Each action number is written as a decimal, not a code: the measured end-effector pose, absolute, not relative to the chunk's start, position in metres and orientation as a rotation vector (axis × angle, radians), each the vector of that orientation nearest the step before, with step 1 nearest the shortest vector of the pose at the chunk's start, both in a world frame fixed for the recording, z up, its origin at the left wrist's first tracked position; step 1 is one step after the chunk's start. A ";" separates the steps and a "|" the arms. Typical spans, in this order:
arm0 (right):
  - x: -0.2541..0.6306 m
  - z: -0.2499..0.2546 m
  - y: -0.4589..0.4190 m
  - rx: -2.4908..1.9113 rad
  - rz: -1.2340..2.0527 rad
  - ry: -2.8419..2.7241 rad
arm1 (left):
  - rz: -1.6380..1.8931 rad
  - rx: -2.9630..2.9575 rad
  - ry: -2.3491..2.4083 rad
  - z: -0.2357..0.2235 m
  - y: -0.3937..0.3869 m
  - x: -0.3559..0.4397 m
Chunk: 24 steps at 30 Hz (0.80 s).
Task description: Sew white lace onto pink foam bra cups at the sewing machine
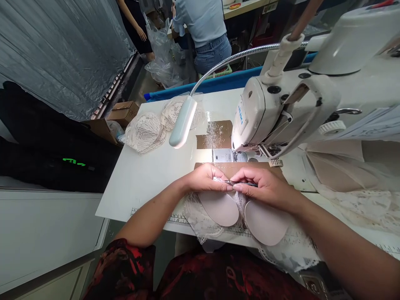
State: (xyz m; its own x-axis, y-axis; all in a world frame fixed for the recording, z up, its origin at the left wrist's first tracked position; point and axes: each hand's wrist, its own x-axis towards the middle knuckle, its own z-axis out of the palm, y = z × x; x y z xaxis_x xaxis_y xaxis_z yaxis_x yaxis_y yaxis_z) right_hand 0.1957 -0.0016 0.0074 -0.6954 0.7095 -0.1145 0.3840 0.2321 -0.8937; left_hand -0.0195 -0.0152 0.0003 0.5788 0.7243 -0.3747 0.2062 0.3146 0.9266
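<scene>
Plainly, "JUKI" marks the white metal sewing machine [250, 112]; black ruler markings [179, 220] edge the white table [150, 179], which a white lace garment with pale-pink cups [220, 209] overhangs. The left hand [206, 179] pinches lace, fingers closed; the right hand [265, 183] grips a slim dark tool [250, 183]. Room opens leftward.

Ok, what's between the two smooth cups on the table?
Lace, bunched in the narrow gap between one cup and the other cup; shows in the head view.
</scene>
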 end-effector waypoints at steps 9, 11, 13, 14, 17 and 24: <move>0.195 0.006 -0.002 -1.009 1.434 -2.187 | 0.417 1.257 0.919 -0.002 -0.014 -0.022; 0.195 0.005 -0.003 -1.012 1.409 -2.197 | 0.418 1.267 0.910 -0.003 -0.014 -0.022; 0.194 0.004 -0.004 -1.040 1.397 -2.142 | 0.417 1.274 0.917 -0.004 -0.014 -0.022; 0.193 0.003 -0.004 -1.059 1.414 -2.083 | 0.419 1.280 0.926 -0.005 -0.015 -0.021; 0.189 0.002 -0.006 -1.075 1.551 -1.938 | 0.442 1.313 0.902 -0.005 -0.014 -0.021; 0.197 0.003 0.000 -1.216 1.358 -2.230 | 0.196 1.684 0.985 0.012 -0.012 -0.054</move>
State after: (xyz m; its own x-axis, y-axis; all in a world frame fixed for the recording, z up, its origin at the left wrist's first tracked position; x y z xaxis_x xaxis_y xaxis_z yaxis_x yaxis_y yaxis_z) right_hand 0.1970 -0.0001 0.0028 -0.6158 0.7644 -0.1911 0.5208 0.2129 -0.8267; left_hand -0.0542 -0.0117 0.0119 0.6382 0.6877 -0.3461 0.5031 -0.0322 0.8636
